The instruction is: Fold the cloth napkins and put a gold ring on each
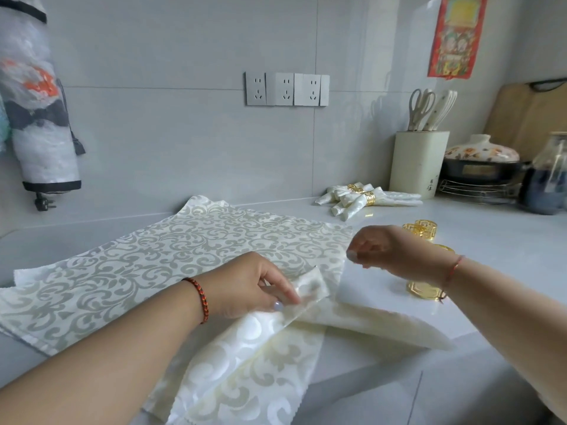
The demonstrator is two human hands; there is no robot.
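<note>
Nearest you, at the front edge of the pale grey countertop (pixel 491 240), a cream damask cloth napkin with a scroll pattern (pixel 245 363) hangs partly over the counter edge, one corner of it lifted. Your left hand (pixel 245 286), a red-and-black braided bracelet (pixel 199 299) on its wrist, pinches that raised fold between thumb and fingers. Your right hand (pixel 386 250), wearing a thin red string (pixel 454 268), hovers just above the counter to the right with its fingers curled; whether it pinches the napkin's edge below it you cannot tell from this angle. Just beside your right wrist a gold openwork napkin ring (pixel 425 291) stands on the counter, and two more gold rings (pixel 422 230) sit a little farther back. Spreading out to the left behind your hands lies a flat stack of unfolded matching napkins (pixel 184 240). Farther on, near the wall, two finished rolled napkins with gold rings around them (pixel 362 196) rest side by side. Beyond them stand a cream utensil holder with scissors and knives (pixel 417 164) and a lidded floral pot (pixel 481 161).
</note>
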